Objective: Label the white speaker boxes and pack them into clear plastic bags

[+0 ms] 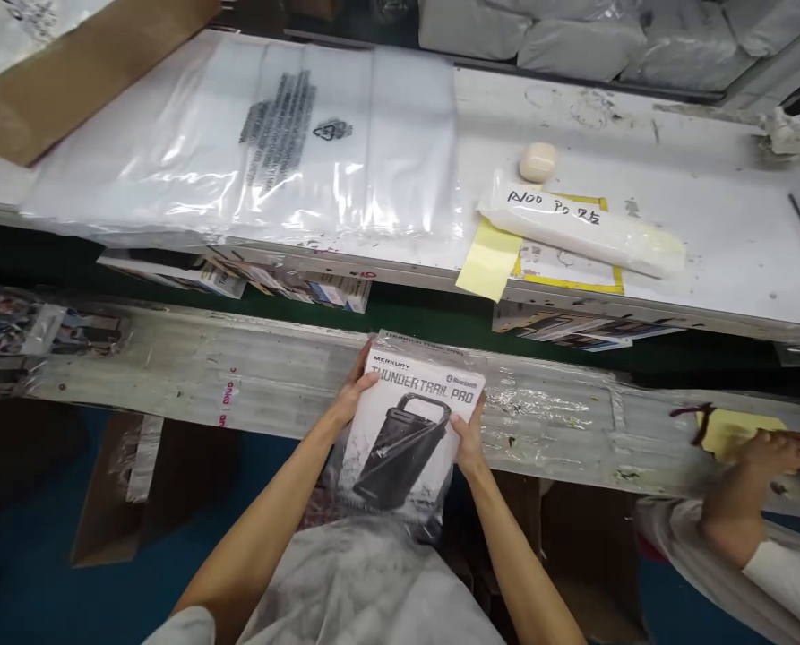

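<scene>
A white speaker box (413,430) in a clear plastic bag is held up in front of my body, over the near ledge. Its front reads "Thunder Trail Pro" above a picture of a black speaker with a handle. My left hand (354,391) grips the box's left edge, thumb on the front face. On the opposite edge, my right hand (470,439) holds it the same way. The fingers behind the box are hidden. Loose plastic bunches at the box's lower end, close to my shirt.
Flat clear plastic bags (400,134) lie on the upper shelf beside a cardboard piece (97,76). A wrapped white roll (588,228), a yellow paper (490,260) and a small round beige object (537,162) are to the right. A co-worker's hands (782,451) rest near another yellow paper (735,430).
</scene>
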